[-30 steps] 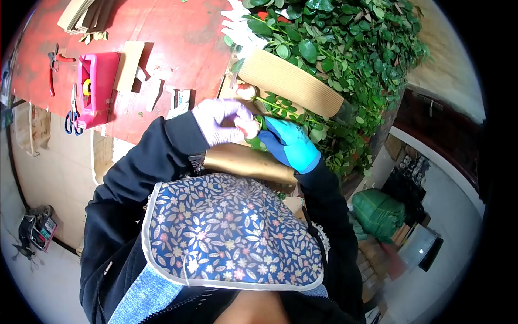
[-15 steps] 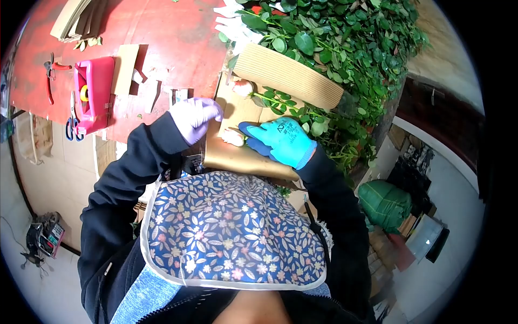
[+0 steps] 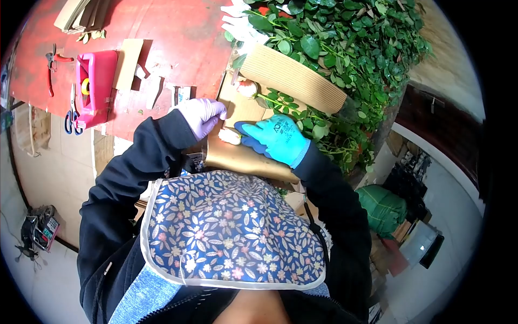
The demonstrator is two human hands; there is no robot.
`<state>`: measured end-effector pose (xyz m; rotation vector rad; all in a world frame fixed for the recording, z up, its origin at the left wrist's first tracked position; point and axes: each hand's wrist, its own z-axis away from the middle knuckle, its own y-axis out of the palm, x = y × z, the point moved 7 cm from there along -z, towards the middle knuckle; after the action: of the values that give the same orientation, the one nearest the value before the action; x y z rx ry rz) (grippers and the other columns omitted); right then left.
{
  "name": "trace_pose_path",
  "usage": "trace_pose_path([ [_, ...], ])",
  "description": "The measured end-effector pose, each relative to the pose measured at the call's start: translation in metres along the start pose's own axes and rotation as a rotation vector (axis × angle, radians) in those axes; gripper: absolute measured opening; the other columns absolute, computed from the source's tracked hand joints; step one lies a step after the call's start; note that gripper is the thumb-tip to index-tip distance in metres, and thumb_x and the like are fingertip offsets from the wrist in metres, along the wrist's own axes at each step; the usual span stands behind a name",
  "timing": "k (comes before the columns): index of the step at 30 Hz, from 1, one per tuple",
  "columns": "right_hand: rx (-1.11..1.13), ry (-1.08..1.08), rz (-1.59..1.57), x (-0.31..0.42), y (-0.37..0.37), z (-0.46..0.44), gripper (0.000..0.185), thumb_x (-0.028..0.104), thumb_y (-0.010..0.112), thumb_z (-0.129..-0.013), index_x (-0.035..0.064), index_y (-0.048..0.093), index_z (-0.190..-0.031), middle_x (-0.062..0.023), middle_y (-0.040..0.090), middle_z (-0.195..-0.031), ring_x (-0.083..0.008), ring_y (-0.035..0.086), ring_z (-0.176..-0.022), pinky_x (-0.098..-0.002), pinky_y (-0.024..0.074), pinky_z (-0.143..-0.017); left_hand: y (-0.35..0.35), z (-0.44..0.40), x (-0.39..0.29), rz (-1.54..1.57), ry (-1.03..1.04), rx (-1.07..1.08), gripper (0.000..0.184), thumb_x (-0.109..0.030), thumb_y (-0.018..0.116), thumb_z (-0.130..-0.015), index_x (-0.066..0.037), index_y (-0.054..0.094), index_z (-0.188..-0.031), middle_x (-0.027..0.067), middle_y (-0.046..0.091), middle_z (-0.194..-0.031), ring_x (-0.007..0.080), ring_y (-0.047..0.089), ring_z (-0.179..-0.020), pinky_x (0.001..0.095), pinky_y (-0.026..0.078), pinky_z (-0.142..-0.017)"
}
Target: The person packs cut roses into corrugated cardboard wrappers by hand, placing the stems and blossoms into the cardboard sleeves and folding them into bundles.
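My right hand [image 3: 276,139], in a blue rubber-coated glove, is closed on a rose just behind its pale bloom [image 3: 230,136]; the stem is hidden under the glove. My left hand [image 3: 202,117], in a thin purple glove, has its fingers curled together at the left edge of the cardboard sheet [image 3: 234,110]. Whatever its fingertips hold, if anything, is hidden. Another rose [image 3: 247,88], pale with pink-red edges, lies farther up the sheet, its leafy stem running right. Beyond it sits a strip of corrugated cardboard [image 3: 294,75].
Heaped leafy stems [image 3: 350,48] fill the table's right side. On the red table [image 3: 178,32] at left are a pink tape dispenser [image 3: 97,89], scissors [image 3: 73,113], red-handled pliers [image 3: 51,67], a cardboard piece [image 3: 128,63] and a cardboard stack [image 3: 81,15].
My left hand has shifted slightly right, closer to the bloom. My right hand, with the rose, has moved slightly left and up. The whole view has shifted a little.
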<state>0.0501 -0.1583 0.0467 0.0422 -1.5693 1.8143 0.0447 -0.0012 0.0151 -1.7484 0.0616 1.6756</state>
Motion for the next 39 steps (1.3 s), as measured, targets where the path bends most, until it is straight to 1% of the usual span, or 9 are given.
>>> trace_pose_path([
  [2,0.076,0.002,-0.018,0.003,0.003,0.001,0.034,0.035,0.051,-0.095,0.0173,0.060,-0.122,-0.0093,0.062,-0.065,-0.0264,0.063,-0.059,-0.0407,0.0463,-0.053,-0.009,0.000,-0.021,-0.047,0.160,-0.055,0.011,0.001,0.062,-0.083,-0.004,0.064,-0.093,0.0122,0.065,-0.087,0.0307,0.064,-0.084,0.0361,0.052,-0.075],
  [9,-0.027,0.037,-0.204,-0.002,-0.004,0.008,0.032,0.038,0.054,-0.094,0.0106,0.064,-0.108,-0.0137,0.064,-0.072,-0.0332,0.063,-0.065,-0.0452,0.0486,-0.061,-0.001,-0.011,-0.051,-0.192,0.003,0.164,0.028,-0.032,0.073,-0.079,-0.010,0.073,-0.096,0.0105,0.067,-0.085,0.0289,0.066,-0.080,0.0378,0.052,-0.069],
  [16,-0.221,0.010,-0.036,0.006,-0.044,0.017,0.030,0.033,0.059,-0.090,0.0121,0.065,-0.111,-0.0094,0.064,-0.080,-0.0268,0.063,-0.072,-0.0409,0.0472,-0.064,0.013,-0.026,-0.051,-0.299,0.083,0.285,0.018,-0.023,0.068,-0.082,-0.008,0.071,-0.089,0.0103,0.064,-0.084,0.0295,0.065,-0.080,0.0400,0.052,-0.071],
  [20,-0.382,0.321,0.272,-0.006,-0.060,0.010,0.041,0.026,0.062,-0.089,0.0109,0.058,-0.127,-0.0063,0.066,-0.105,-0.0219,0.064,-0.071,-0.0379,0.0485,-0.064,0.015,-0.023,-0.051,-0.344,0.113,0.269,0.016,-0.023,0.067,-0.080,-0.009,0.070,-0.084,0.0102,0.064,-0.081,0.0291,0.065,-0.079,0.0403,0.052,-0.071],
  [24,-0.372,0.347,0.480,-0.014,-0.033,-0.002,0.034,0.029,0.060,-0.090,0.0104,0.062,-0.118,-0.0074,0.064,-0.088,-0.0244,0.063,-0.062,-0.0401,0.0489,-0.059,0.013,-0.024,-0.059,-0.372,0.126,0.216,0.016,-0.024,0.067,-0.080,-0.009,0.069,-0.080,0.0097,0.063,-0.078,0.0292,0.064,-0.076,0.0407,0.052,-0.068],
  [28,-0.341,0.259,0.380,-0.023,-0.027,0.002,0.030,0.028,0.059,-0.090,0.0145,0.061,-0.116,-0.0064,0.061,-0.082,-0.0255,0.063,-0.060,-0.0413,0.0492,-0.055,0.014,-0.020,-0.061,-0.431,0.084,0.223,0.016,-0.025,0.066,-0.081,-0.009,0.069,-0.079,0.0102,0.062,-0.076,0.0293,0.064,-0.075,0.0407,0.051,-0.067],
  [34,-0.062,0.199,0.143,-0.001,-0.021,-0.001,0.014,0.021,0.058,-0.086,0.0096,0.059,-0.094,-0.0081,0.063,-0.070,-0.0271,0.064,-0.063,-0.0410,0.0496,-0.054,0.008,-0.006,-0.052,-0.218,-0.034,0.264,0.024,-0.028,0.061,-0.090,-0.009,0.071,-0.102,0.0138,0.068,-0.090,0.0315,0.066,-0.082,0.0405,0.052,-0.072],
  [36,0.002,0.217,0.151,-0.002,-0.015,-0.004,0.014,0.020,0.058,-0.086,0.0090,0.059,-0.094,-0.0074,0.062,-0.068,-0.0267,0.065,-0.064,-0.0401,0.0498,-0.054,0.005,-0.004,-0.051,-0.136,-0.020,0.199,0.022,-0.029,0.061,-0.090,-0.009,0.069,-0.091,0.0129,0.066,-0.081,0.0328,0.065,-0.077,0.0430,0.052,-0.069],
  [39,-0.009,0.212,0.160,-0.001,-0.018,-0.003,0.013,0.021,0.056,-0.087,0.0096,0.061,-0.093,-0.0079,0.063,-0.070,-0.0267,0.065,-0.066,-0.0398,0.0504,-0.056,-0.005,0.000,-0.044,-0.087,-0.056,0.235,0.021,-0.021,0.063,-0.088,-0.007,0.071,-0.102,0.0156,0.069,-0.091,0.0307,0.066,-0.083,0.0391,0.053,-0.076],
])
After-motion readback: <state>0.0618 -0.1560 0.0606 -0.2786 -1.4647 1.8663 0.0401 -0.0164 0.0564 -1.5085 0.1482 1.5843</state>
